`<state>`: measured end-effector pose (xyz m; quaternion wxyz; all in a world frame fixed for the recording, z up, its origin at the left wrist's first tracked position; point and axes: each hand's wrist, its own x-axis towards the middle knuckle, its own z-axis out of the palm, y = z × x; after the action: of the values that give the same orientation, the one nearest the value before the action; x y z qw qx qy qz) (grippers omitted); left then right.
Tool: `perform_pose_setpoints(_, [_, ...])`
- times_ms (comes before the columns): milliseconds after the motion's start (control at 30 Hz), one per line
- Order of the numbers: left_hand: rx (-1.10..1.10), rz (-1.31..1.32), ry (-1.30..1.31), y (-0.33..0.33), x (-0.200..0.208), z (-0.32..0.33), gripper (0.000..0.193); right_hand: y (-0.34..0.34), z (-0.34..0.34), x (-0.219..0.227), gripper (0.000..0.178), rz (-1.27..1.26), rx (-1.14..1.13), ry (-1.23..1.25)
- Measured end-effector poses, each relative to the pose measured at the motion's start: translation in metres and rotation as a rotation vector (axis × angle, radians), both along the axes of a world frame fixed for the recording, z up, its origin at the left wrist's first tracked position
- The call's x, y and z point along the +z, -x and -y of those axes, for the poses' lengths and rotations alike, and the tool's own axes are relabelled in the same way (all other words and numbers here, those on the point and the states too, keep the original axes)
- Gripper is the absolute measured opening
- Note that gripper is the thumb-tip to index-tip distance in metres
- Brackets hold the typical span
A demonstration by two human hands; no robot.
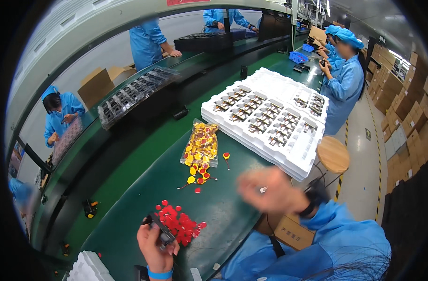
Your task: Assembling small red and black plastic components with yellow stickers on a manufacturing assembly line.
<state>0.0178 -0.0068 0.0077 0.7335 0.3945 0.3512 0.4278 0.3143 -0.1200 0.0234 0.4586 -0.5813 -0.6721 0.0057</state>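
My left hand (154,247) is closed around a small black plastic housing (163,231), held over the green bench. Right beside it lies a loose pile of red round pieces (181,224). My right hand (269,188) is in the air above the bench, in front of the white foam tray. Motion smears its fingers, and a small white bit (263,189) shows against it; whether the hand grips it I cannot tell. Farther off, a clear bag (200,142) of yellow coin cells with red faces lies open, several cells (202,177) spilled in front of it.
Stacked white foam trays (265,117) hold rows of small electronic parts. Beyond the bench runs a green conveyor (143,159) with a black blister tray (134,96). Co-workers in blue (342,79) work nearby. A round wooden stool (333,154) stands at right, cartons (406,140) behind it.
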Motion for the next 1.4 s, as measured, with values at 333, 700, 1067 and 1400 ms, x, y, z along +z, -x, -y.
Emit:
perform_pose_setpoints(333, [-0.076,-0.051,-0.097,-0.004,-0.003,-0.008,0.011,-0.256,0.052,0.007,0.018,0.73,-0.834,0.747])
perform_pose_setpoints(700, [0.031,-0.057,-0.016,-0.007,0.0,-0.001,0.015,-0.282,0.056,0.01,0.021,0.498,-0.749,0.651])
perform_pose_setpoints(1067, [-0.016,-0.007,-0.066,-0.001,-0.002,-0.005,0.019,-0.293,0.066,0.019,0.015,-0.453,-0.654,0.403])
perform_pose_setpoints(1400, [-0.089,-0.094,-0.198,-0.003,-0.006,-0.006,0.023,-0.054,0.017,0.011,0.017,-0.738,0.029,0.385])
